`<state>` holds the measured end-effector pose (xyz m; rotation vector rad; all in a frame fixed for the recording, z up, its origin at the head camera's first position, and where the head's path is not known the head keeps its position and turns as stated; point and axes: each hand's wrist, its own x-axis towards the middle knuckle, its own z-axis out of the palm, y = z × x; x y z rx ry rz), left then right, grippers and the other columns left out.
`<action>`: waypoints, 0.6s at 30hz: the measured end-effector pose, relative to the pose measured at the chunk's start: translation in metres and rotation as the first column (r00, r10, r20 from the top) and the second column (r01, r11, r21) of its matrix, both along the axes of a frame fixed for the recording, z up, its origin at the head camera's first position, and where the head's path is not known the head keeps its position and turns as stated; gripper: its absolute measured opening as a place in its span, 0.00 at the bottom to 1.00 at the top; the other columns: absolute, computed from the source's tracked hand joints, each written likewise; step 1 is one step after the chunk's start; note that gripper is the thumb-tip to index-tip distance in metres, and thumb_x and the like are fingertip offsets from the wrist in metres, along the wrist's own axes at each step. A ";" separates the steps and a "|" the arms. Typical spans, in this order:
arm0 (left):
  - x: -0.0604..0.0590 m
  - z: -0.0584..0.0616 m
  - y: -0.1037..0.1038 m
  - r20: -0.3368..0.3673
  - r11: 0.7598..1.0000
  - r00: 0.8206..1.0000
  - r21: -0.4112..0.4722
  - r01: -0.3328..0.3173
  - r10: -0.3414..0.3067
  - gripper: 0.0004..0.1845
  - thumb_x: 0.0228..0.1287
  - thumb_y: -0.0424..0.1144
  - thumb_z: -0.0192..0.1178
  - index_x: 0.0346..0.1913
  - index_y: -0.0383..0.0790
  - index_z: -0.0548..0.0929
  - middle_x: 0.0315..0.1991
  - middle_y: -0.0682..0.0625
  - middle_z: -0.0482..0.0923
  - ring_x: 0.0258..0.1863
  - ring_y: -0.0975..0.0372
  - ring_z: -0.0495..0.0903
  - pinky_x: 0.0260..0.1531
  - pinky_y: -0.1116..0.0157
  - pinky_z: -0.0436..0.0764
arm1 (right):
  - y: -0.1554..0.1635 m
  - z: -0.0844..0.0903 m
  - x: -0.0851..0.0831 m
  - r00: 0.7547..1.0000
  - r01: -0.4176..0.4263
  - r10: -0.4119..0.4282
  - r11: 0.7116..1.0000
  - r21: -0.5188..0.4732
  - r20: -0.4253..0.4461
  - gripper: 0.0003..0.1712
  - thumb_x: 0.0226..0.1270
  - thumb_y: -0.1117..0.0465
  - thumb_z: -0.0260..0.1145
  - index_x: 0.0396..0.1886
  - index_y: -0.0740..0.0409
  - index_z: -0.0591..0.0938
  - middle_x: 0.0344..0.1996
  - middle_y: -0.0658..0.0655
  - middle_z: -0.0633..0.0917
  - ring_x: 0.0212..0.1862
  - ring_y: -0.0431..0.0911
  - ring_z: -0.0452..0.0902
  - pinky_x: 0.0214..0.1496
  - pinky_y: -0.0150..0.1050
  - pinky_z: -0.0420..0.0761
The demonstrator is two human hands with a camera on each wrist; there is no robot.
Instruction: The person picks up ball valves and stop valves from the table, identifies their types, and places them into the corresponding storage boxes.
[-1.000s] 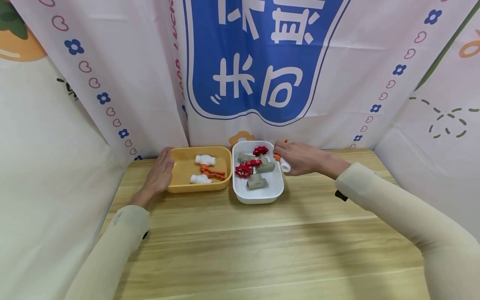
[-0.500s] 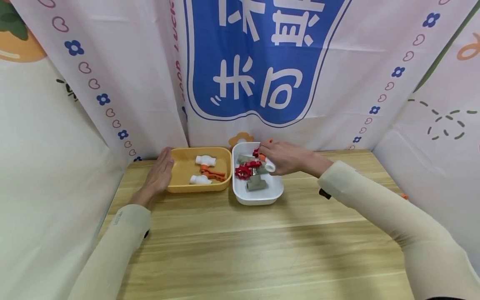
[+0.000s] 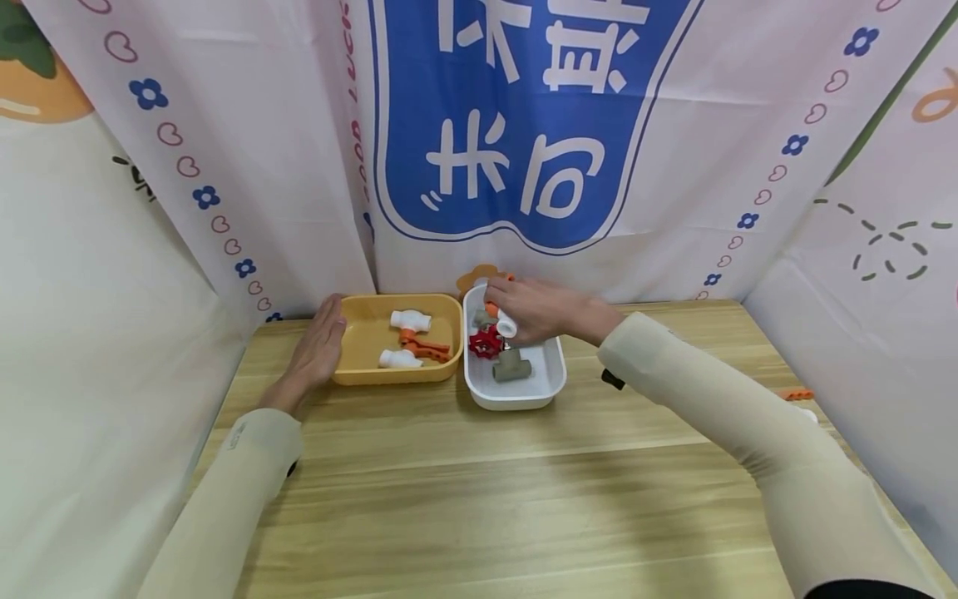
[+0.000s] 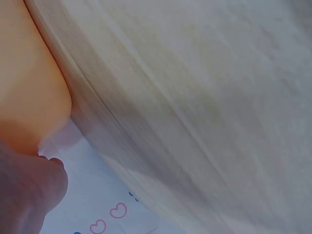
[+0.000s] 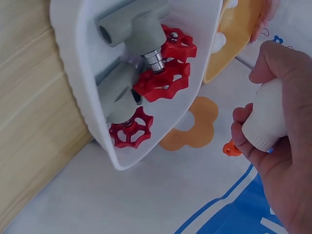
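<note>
My right hand [image 3: 535, 309] grips a white ball valve [image 5: 268, 114] with an orange lever, held over the white tray [image 3: 552, 384]. In that tray lie several grey gate valves [image 5: 146, 34] with red handwheels [image 5: 163, 80], partly covered by the hand in the head view. My left hand [image 3: 318, 345] rests with straight fingers along the left side of the yellow-orange tray [image 3: 367, 377]. Inside that tray are two white ball valves, one at the back [image 3: 410, 320] and one at the front [image 3: 400, 358], their orange levers [image 3: 428, 349] meeting between them.
The two trays stand side by side at the table's [image 3: 479, 499] back edge, against a printed cloth [image 3: 299, 166]. On the far right, an orange lever [image 3: 795, 394] with a white part below shows behind the right sleeve [image 3: 718, 424].
My right hand has moved left with the ball valve, from the white tray's right rim to over its back left. The orange lever at far right has come into view. My left hand stays put.
</note>
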<state>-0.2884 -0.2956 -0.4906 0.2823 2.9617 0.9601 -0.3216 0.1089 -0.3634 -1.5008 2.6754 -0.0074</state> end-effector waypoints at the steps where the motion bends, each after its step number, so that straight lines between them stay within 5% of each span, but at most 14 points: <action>1: 0.000 0.000 0.000 -0.001 1.000 1.000 -0.005 -0.001 0.001 0.34 0.88 0.51 0.18 0.84 0.33 0.32 0.87 0.40 0.26 0.86 0.46 0.28 0.84 0.45 0.33 | -0.003 0.000 -0.001 1.000 -0.003 0.003 1.000 -0.006 0.009 0.31 0.63 0.54 0.77 0.62 0.61 0.77 0.57 0.58 0.78 0.42 0.50 0.78 0.48 0.43 0.85; 12: -0.001 0.000 0.000 -0.012 1.000 1.000 -0.016 0.002 -0.002 0.34 0.88 0.50 0.19 0.84 0.33 0.31 0.86 0.40 0.25 0.86 0.44 0.28 0.84 0.45 0.33 | -0.035 0.001 -0.009 1.000 0.006 -0.007 0.999 0.034 0.013 0.41 0.65 0.52 0.74 0.73 0.63 0.73 0.67 0.62 0.78 0.61 0.53 0.79 0.66 0.47 0.83; 18: 0.000 0.001 0.001 -0.016 1.000 1.000 -0.017 -0.001 0.001 0.34 0.88 0.50 0.19 0.84 0.33 0.32 0.87 0.40 0.26 0.86 0.44 0.29 0.84 0.45 0.33 | -0.054 0.003 -0.011 0.998 0.032 -0.033 0.999 0.014 0.056 0.35 0.65 0.52 0.74 0.68 0.60 0.76 0.59 0.57 0.80 0.53 0.50 0.80 0.58 0.42 0.86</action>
